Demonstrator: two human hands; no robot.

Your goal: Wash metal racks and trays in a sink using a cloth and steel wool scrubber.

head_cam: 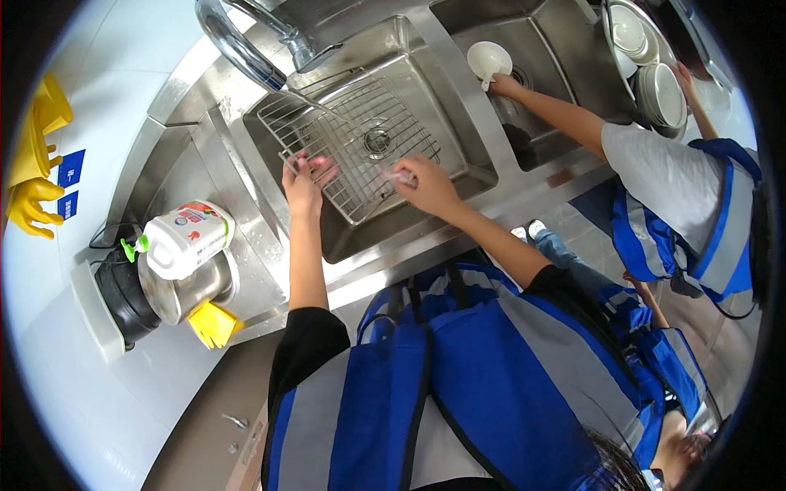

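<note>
A metal wire rack (350, 132) lies tilted in the stainless steel sink basin (457, 138), over the drain. My left hand (305, 178) grips the rack's near left edge, fingers partly beneath the wires. Just above the rack's right part, my right hand (427, 184) is closed on a small, blurred, pale object that I cannot identify. From the chrome faucet (239, 46) at the upper left, a thin stream of water falls onto the rack.
A co-worker's hand (506, 86) holds a white bowl (489, 59) over the neighbouring basin; stacked dishes (662, 95) stand beyond. On the left are a white pump bottle (187, 239), a metal pot (178, 294) and yellow gloves (214, 324). More yellow gloves (37, 199) hang on the wall.
</note>
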